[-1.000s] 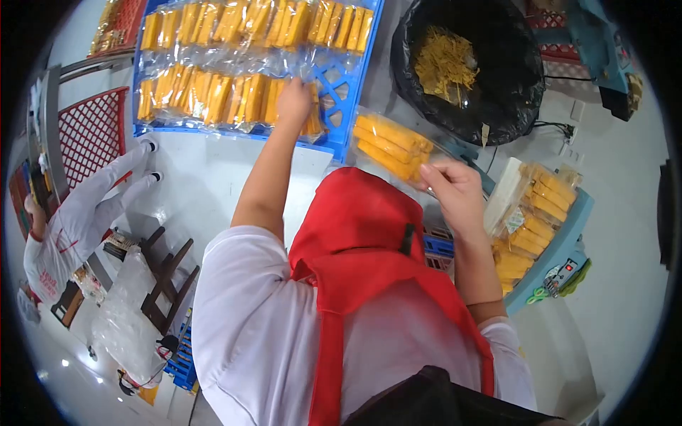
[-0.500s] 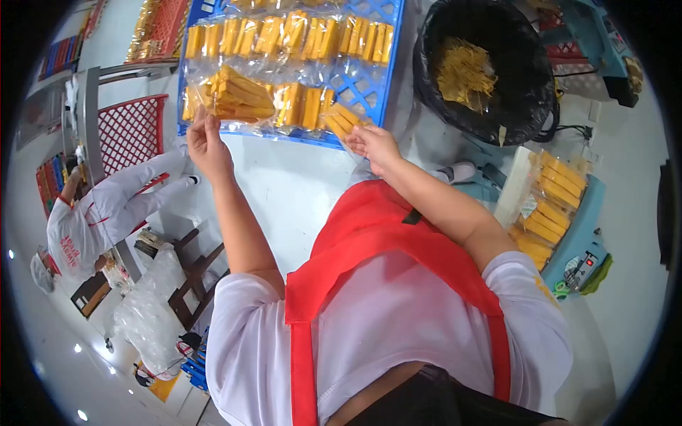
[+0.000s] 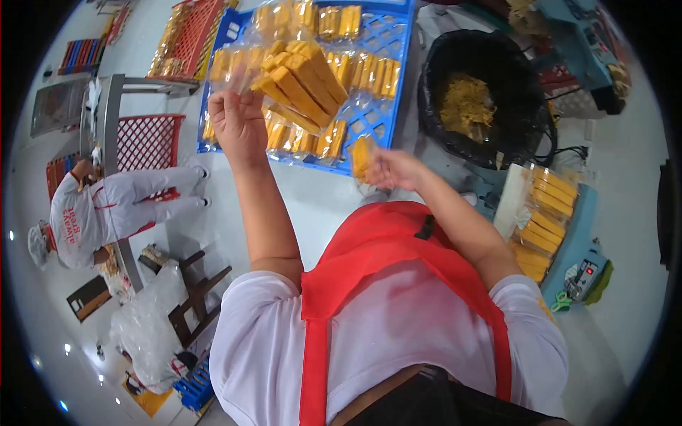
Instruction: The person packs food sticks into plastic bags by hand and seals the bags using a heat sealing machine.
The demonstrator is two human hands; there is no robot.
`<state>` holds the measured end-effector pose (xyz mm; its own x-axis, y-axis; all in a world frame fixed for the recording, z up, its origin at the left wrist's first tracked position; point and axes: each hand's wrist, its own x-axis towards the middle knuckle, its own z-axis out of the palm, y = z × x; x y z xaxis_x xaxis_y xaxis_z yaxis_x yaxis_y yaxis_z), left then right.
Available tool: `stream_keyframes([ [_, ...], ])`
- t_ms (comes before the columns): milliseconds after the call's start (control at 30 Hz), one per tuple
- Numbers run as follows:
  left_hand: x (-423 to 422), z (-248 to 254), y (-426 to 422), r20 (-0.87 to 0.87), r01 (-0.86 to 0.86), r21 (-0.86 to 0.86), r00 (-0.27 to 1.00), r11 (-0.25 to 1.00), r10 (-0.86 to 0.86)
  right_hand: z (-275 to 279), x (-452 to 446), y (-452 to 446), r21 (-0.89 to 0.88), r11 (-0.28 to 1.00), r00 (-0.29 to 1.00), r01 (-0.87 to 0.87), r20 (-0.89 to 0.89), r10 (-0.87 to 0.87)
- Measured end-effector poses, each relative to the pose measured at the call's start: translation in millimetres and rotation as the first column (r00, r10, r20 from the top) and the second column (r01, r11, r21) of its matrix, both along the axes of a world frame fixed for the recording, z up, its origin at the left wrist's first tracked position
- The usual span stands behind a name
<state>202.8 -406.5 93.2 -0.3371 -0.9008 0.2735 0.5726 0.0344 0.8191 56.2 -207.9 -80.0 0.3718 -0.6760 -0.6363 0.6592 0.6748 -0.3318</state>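
Observation:
My left hand (image 3: pixel 240 128) pinches the end of a clear bag of thick yellow sticks (image 3: pixel 305 82), which hangs tilted over the blue crate (image 3: pixel 387 119). Its fingers are closed on the plastic. Past the crate's near right corner, my right hand (image 3: pixel 399 170) grips a smaller clear packet of yellow sticks (image 3: pixel 362 157); motion blurs those fingers. Rows of similar packets (image 3: pixel 330 140) lie in the crate, partly hidden behind the raised bag.
A black-lined bin (image 3: pixel 515 92) with yellow scraps stands right of the crate. More packets (image 3: pixel 543 213) lie on a blue machine (image 3: pixel 584 273) at right, near green scissors (image 3: pixel 561 302). Another person (image 3: pixel 92 213) works at the left beside a red crate (image 3: pixel 149 142).
My left hand has lifted the larger bag up and right, closer to the camera. My right hand has moved right and down with its packet, away from the crate. The view has shifted slightly.

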Motion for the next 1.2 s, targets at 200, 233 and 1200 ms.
stream_keyframes([
  [200, -86.8, 36.4, 25.4, -0.175, 0.312, 0.038, 0.937, 0.949, -0.301, 103.4, -66.0, -22.4, -0.375, 0.812, 0.872, 0.447, 0.387, -0.301],
  [233, -101.7, 46.2, 30.5, -0.071, 0.387, 0.038, 0.921, 0.921, -0.384, 117.6, -69.9, -20.3, -0.391, 0.802, 0.874, 0.451, 0.373, -0.310],
  [1200, -137.8, 112.1, 77.8, 0.642, 0.628, -0.767, 0.745, 0.134, 0.184, 199.5, -94.9, 19.5, -0.580, 0.406, 0.699, 0.706, 0.479, -0.530],
])
